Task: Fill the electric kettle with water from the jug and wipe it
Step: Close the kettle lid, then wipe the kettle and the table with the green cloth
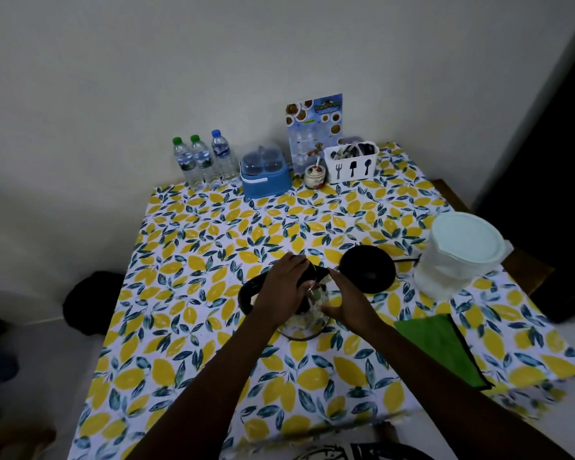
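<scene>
Risk: the glass kettle point(302, 322) could tip or slide on the tablecloth point(193, 260) if the lid is forced. Left hand point(284, 288) clamps its lid, fingers curled; right hand point(344, 303) cups the side, fingers together. Kettle stands mid-table, off its black base point(367, 268); clear-walled, black handle. Jug point(458, 257) stays capped, cloth point(442, 346) near.

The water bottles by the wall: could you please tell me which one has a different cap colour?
The rightmost water bottle, nearest the blue container, has a blue cap; the other two bottles have green caps.
</scene>
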The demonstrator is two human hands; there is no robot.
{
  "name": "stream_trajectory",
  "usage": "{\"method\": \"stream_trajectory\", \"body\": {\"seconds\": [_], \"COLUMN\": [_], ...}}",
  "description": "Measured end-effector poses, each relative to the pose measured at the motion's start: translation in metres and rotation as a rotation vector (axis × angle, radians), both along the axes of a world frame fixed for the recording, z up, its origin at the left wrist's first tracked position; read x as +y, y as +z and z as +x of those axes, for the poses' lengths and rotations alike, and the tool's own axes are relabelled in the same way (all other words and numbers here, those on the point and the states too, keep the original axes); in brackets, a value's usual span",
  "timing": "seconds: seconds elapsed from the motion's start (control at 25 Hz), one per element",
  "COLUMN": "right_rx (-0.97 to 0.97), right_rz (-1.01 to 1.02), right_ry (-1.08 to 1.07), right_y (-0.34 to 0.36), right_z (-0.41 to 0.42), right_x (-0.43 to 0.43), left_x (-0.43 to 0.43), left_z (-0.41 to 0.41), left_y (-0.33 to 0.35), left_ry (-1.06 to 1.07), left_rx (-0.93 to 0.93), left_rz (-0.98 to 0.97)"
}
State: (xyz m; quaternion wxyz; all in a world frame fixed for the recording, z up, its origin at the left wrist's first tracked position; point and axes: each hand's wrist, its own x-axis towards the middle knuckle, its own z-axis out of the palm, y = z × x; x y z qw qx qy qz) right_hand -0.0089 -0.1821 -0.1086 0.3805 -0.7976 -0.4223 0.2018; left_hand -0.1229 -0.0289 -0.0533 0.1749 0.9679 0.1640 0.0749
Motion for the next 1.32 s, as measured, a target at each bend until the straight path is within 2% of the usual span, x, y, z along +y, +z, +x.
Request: {"method": "stream_trajectory", "body": {"seconds": [0.16,0.28,0.44,0.56,0.68,0.8,0.88,1.0,1.08,1.2,1.32], "right_rx": [-0.032,-0.127,-0.235,-0.273,-0.343,-0.223,-0.188,-0.272,-0.305,-0.244,-0.096], "right_rz": [0.006,0.061,0.078,-0.112,-0.352,-0.654,-0.702,-0.630,-0.484,-0.257,0.005], "right_ry": [0.033,0.040,-0.073,-0.195,-0.283,-0.270,-0.242,-0.221,-0.231,-0.286,-0.393], "right_y": [-0.002,-0.006,-0.020,-0.035,-0.056,-0.079,-0.088,-0.088,-0.087,-0.073,-0.048], "right_z": [0.003,0.004,0.018,0.030,0.040,0.044,0.045,0.055,0.066,0.073,0.063], "right_x": [-0.005,-0.024,-0.069,-0.113,-0.154,-0.185,-0.194,-0.194,-0.188,-0.176,-0.143], "left_x": [-0.004,-0.023,-0.072,-0.107,-0.135,-0.154,-0.163,-0.170,-0.170,-0.162,-0.140], "left_z": [0.001,0.002,0.024,0.045,0.063,0.076,0.081,0.083,0.082,0.073,0.058], "left_y": [0.001,-0.002,-0.023,-0.047,-0.072,-0.092,-0.099,-0.103,-0.100,-0.089,-0.067], "left_ry": [0.002,-0.026,-0.140,-0.176,-0.205,-0.237,-0.254,-0.250,-0.235,-0.183,-0.093], "left_rx": [0.012,-0.067,-0.149,-0.084,0.076,0.249,0.303,0.323,0.314,0.249,0.087], "left_rz": [0.052,0.097,0.057,-0.029,-0.111,-0.144,-0.163,-0.158,-0.152,-0.143,-0.132]}}
